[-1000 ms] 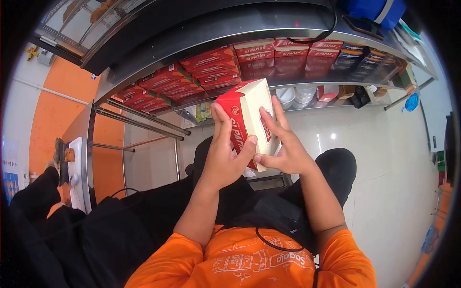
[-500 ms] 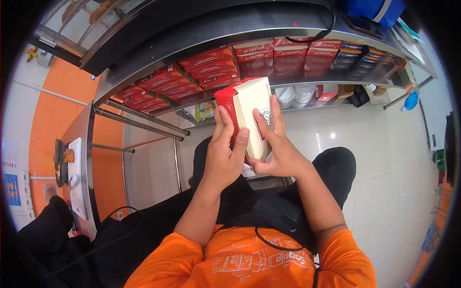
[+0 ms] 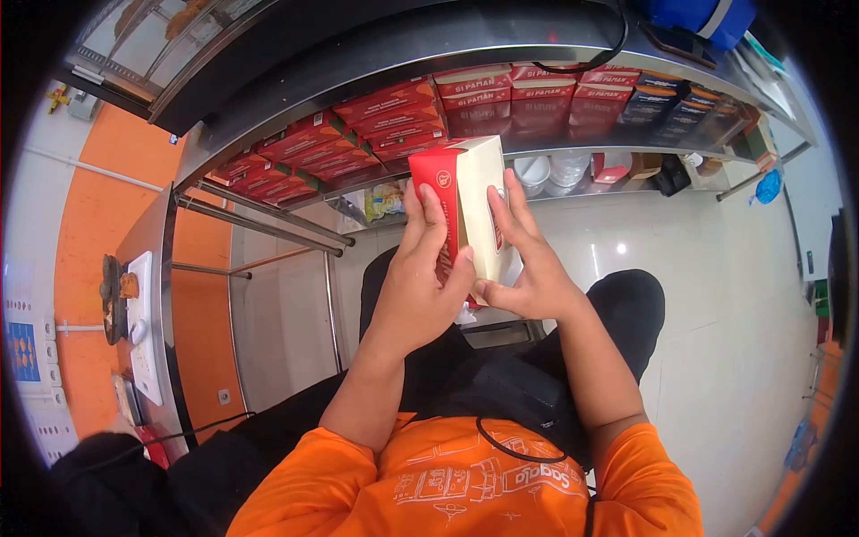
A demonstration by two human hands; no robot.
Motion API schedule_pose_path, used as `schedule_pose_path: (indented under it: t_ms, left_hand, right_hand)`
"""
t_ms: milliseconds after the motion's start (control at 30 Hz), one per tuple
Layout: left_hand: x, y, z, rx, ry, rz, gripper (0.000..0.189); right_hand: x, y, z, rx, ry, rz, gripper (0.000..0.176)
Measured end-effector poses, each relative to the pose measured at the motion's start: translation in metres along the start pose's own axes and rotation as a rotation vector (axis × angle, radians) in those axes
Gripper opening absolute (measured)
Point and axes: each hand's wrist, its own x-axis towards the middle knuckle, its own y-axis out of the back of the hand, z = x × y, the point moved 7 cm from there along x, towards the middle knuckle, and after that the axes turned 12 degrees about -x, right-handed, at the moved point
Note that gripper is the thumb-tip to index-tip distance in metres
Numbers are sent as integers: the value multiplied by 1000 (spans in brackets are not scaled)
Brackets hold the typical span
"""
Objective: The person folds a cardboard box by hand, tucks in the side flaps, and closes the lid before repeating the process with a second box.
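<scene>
red-and-cream carton (image 3: 476,197), orange shirt (image 3: 465,503) printed in white, black trousers (image 3: 628,313)

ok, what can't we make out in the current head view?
All head view:
- Box, far side: faces away, hidden by the box itself.
- Logo on its cream side: partly covered by the right fingers.
- Lettering on its red side: partly covered by the left fingers.
- Blue item: cut off by the top edge.
- Wall poster: print too small.

The floor (image 3: 734,322) is brightly lit, and a small white glare is reflected from it. Under the far counter (image 3: 394,55), the stacked cartons (image 3: 389,116) are more dimly lit. Toward the edges, straight lines are bent, and the corners are blackened.
</scene>
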Motion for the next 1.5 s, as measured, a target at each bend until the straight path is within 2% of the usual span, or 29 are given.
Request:
schedule_pose_path:
  t_ms: [133, 433, 533, 633, 733, 767, 800, 900, 1000, 1033, 1133, 1167, 1267, 1300, 1333, 1400, 1500]
  left_hand:
    - [-1, -2, 0, -7, 21, -43, 84]
    - [-5, -2, 6, 35, 6, -95, 93]
    - [-6, -2, 0, -33, -45, -79, 91]
    - [-2, 1, 1, -57, -21, 22, 85]
    - [-4, 5, 4, 108, -4, 163, 77]
    - [-3, 6, 5, 139, -81, 196, 69]
    - [-2, 7, 1, 101, -57, 200, 67]
    - [-2, 8, -9, 30, -33, 175, 61]
    - [-5, 4, -17, 3, -61, 104, 55]
    - [-8, 1, -19, -41, -47, 82, 53]
    - [-10, -10, -25, -110, 4, -24, 51]
    - [-10, -16, -28, -124, 22, -73, 50]
    - [-14, -26, -41, -213, 64, -100, 50]
    - [-15, -26, -50, -224, 67, -90, 50]
    - [-18, -27, -53, -248, 93, -64, 49]
    - [-22, -29, -67, -392, 315, -91, 46]
    - [-16, -33, -77, -454, 460, -204, 43]
  right_hand:
    - [0, 2, 0, -19, 11, 0, 104]
    - [0, 0, 0, -3, 7, -6, 101]
    - [1, -2, -3, -16, 35, 2, 100]
    - [-1, -6, -4, -89, 88, -7, 96]
    - [-2, -10, -9, -189, 134, -16, 89]
    - [-2, -11, -11, -213, 145, -7, 86]
    - [-2, -11, -11, -238, 155, 3, 83]
    - [1, 3, 4, -146, 52, 51, 75]
    - [-1, 26, 19, 109, -172, 352, 69]
    - [-1, 32, 20, 76, -141, 384, 67]
    - [-5, 34, 48, 427, -210, 380, 57]
    - [-5, 38, 52, 341, -191, 380, 39]
    - [-9, 28, 64, 519, -337, 308, 27]
    - [-9, 30, 60, 479, -312, 335, 24]
    - [-8, 29, 61, 479, -326, 326, 25]
    - [-11, 29, 64, 490, -370, 318, 27]
    - [-16, 27, 71, 575, -651, 206, 40]
